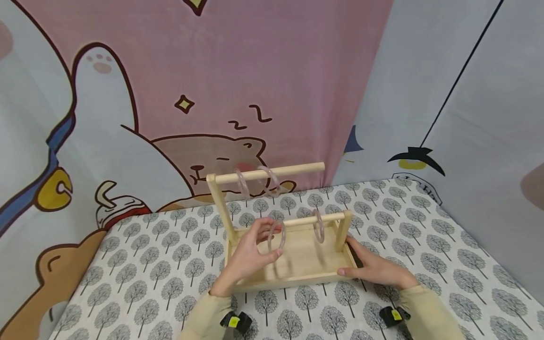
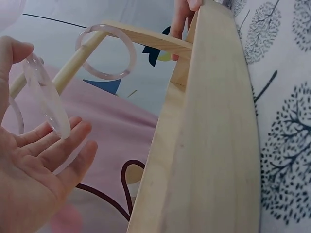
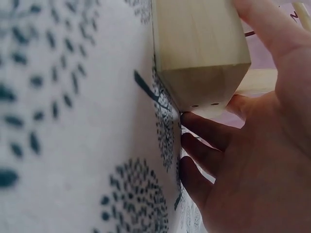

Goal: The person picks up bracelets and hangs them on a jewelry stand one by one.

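A pale wooden rack (image 1: 293, 279) has a shallow tray base, a tall rear bar and a lower front bar. My left hand (image 1: 250, 255) holds a translucent pinkish bangle (image 1: 270, 238) at the lower bar's left end, between thumb and fingers. In the left wrist view the thumb tip meets one edge of that bangle (image 2: 48, 99), and the other edge lies by the spread fingers. My right hand (image 1: 376, 268) grips the tray's right end, thumb at the front corner and fingers along the side. Another bangle (image 1: 315, 227) hangs near the lower bar's right post.
Two more bangles, one (image 1: 242, 182) left of the other (image 1: 276, 184), hang on the tall bar (image 1: 303, 169). A tree-print cloth (image 1: 170, 264) covers the table. Cartoon-printed curtains (image 1: 297, 85) stand behind it and on the right.
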A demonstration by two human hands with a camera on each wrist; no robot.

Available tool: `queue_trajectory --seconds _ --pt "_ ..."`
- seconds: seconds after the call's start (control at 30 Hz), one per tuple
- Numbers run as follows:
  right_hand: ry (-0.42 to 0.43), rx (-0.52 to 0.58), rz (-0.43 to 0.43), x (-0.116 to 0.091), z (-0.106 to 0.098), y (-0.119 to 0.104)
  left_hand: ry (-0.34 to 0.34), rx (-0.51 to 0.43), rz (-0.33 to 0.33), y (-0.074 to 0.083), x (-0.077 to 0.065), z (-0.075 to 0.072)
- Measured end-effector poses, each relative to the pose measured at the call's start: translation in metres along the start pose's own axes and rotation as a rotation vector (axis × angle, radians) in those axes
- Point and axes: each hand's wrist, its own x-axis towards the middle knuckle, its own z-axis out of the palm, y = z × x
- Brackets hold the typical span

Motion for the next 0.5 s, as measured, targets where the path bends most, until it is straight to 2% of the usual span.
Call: queue_trajectory --seconds 0.27,0.5 --pt "0.009 -0.003 0.020 0.001 0.001 0.004 0.011 -0.061 -0.045 0.002 0.007 0.003" --pt "0.019 -0.004 0.008 0.002 0.002 0.009 0.006 -0.098 -0.051 -0.002 0.015 0.015"
